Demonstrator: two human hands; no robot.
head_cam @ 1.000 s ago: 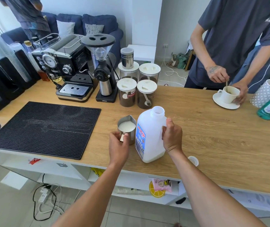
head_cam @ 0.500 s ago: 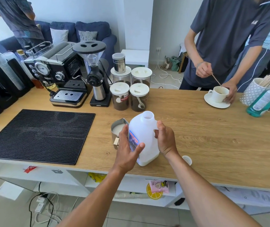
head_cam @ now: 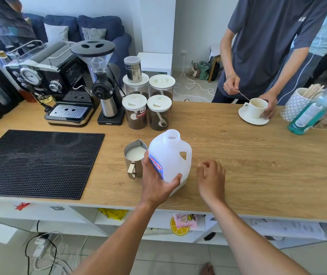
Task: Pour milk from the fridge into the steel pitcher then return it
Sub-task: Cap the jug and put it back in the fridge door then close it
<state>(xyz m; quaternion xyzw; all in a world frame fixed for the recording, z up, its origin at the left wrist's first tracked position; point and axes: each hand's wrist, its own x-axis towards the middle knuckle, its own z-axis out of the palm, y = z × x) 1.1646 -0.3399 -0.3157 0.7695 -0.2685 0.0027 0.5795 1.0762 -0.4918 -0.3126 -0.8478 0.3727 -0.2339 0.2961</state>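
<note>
A white plastic milk jug with a blue and red label stands upright and uncapped on the wooden counter. My left hand grips its lower front. Just left of the jug stands the steel pitcher, holding milk, its handle towards me. My right hand hovers over the counter to the right of the jug, fingers loosely curled and apart, holding nothing. The jug's cap is hidden from view.
A black rubber mat covers the counter's left. Behind stand an espresso machine, a grinder and several coffee jars. Across the counter a person stirs a white cup. A teal bottle stands far right.
My left hand left the pitcher and took hold of the jug's front. My right hand let go of the jug's handle and drew away to the right.
</note>
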